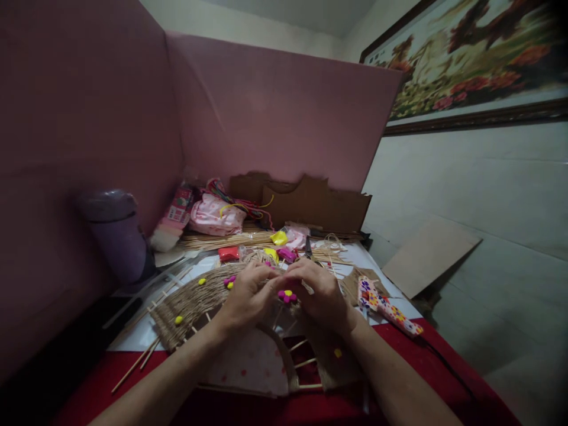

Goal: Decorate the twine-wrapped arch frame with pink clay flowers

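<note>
My left hand (249, 294) and my right hand (318, 289) meet above a fan-shaped piece woven from twine (166, 316) over thin sticks. Their fingers are bent and pressed together; what they pinch is hidden or too small to name. Just below them sits a magenta flower (287, 296) with a yellow centre. Another magenta and yellow flower (229, 282) shows left of my left hand. Small yellow dots (178, 320) are spaced along the woven band. Pale spotted fabric (252, 361) covers part of the inner area, and bare sticks (306, 362) cross a gap beside it.
Behind my hands lie a red packet (229, 254), magenta clay (287, 255), scissors (308, 247) and bundled sticks (222, 241). A flower-patterned glue gun (388, 307) rests at right. A purple cup (118, 236) stands left. Torn cardboard (315, 204) leans against the pink partition (275, 112).
</note>
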{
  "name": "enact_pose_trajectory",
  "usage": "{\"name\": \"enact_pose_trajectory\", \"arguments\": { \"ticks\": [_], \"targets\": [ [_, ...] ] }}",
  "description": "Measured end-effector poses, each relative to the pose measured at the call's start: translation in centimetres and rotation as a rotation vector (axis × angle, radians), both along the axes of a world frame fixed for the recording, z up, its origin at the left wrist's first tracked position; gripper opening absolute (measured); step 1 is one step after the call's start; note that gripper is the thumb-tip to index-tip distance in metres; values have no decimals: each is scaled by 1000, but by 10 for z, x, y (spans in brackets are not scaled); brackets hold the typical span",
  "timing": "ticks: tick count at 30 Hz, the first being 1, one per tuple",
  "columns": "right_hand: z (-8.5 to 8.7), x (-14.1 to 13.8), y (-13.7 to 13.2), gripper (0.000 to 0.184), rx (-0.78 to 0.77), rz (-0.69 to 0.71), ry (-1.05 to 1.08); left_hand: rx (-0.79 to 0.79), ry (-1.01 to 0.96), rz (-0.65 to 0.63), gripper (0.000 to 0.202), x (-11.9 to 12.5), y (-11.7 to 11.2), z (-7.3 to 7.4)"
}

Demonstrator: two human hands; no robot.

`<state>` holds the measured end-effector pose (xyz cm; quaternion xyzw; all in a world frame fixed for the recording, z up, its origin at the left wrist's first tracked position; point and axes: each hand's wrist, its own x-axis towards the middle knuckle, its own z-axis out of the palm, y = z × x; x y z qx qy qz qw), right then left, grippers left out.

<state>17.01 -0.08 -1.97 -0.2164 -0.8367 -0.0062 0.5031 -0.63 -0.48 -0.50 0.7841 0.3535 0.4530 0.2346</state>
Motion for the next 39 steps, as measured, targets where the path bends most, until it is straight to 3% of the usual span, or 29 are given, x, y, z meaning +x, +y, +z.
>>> {"name": "enact_pose_trajectory", "arguments": {
  "ticks": [7,14,18,21,23,27,29,35,39],
  "targets": [
    [0,-2,-3,22,-16,8,-19,-213,-177,-21,20,-3,4,-4],
    [-1,-3,-4,20,10,-11,-39,20,-104,32,11,-5,-3,-1],
    [-2,-5,-6,24,27,-31,-56,206,-49,75,6,-2,-1,-8],
    [-3,-6,-7,24,29,-37,-66,251,-45,110,6,0,-1,-11],
    [-2,-6,-8,23,28,-34,-66,155,-96,91,7,-1,-1,-10],
    [-1,-2,-7,23,28,-97,-8,-302,-411,-118,14,-10,-2,-2],
    [1,-1,-7,22,24,-138,29,-427,-543,-192,20,-15,-1,0],
    [4,-3,-10,21,-32,-109,69,-615,-699,-271,22,-18,-1,0],
    [4,-6,-12,19,-144,-86,172,-607,-655,-234,19,-13,-2,-1]
  ]
}}
